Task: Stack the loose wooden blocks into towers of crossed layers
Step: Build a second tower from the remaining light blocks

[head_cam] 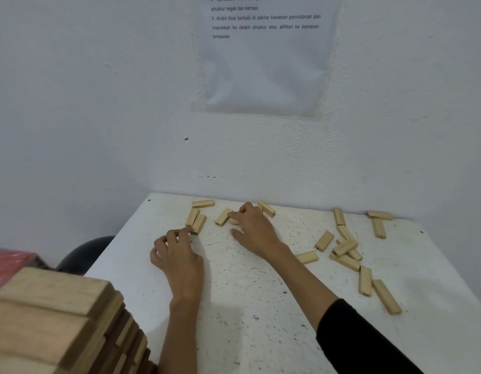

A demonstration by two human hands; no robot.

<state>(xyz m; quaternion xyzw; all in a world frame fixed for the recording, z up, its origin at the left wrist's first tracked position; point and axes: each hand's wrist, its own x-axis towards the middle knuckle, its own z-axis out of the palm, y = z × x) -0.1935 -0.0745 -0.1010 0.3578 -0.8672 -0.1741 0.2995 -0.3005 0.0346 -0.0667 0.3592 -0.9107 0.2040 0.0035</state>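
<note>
Your left hand [177, 255] rests on the white, speckled counter [261, 306] near its far left corner. Its fingers [189, 231] are curled close together, and the tips touch the near end of a pair of blocks [196, 222] lying side by side. You cannot tell if they are pinching it or just touching.

Your right hand [256, 230] lies flat, palm down, a bit to the right, close to the far edge. Its fingers [244, 207] are bent and a little spread over a small block [232, 220] that is mostly hidden under them. One slanted block [223, 217] sits just beside it, and another [266, 208] pokes out behind the hand. A black sleeve [350, 336] covers your right arm.

All the blocks are smooth, pale wood, long and flat with square ends. One more [203, 203] lies along the far edge. A messy bunch of loose blocks [344, 248] sits toward the right side, some lying on top of others, and two long ones [379, 291] lie nearer the right edge.

A tall tower [53, 319] of crossed layers stands at the near left corner, blurry and very close to you. A sheet of paper [266, 55] with printed words hangs on the bumpy white wall.
</note>
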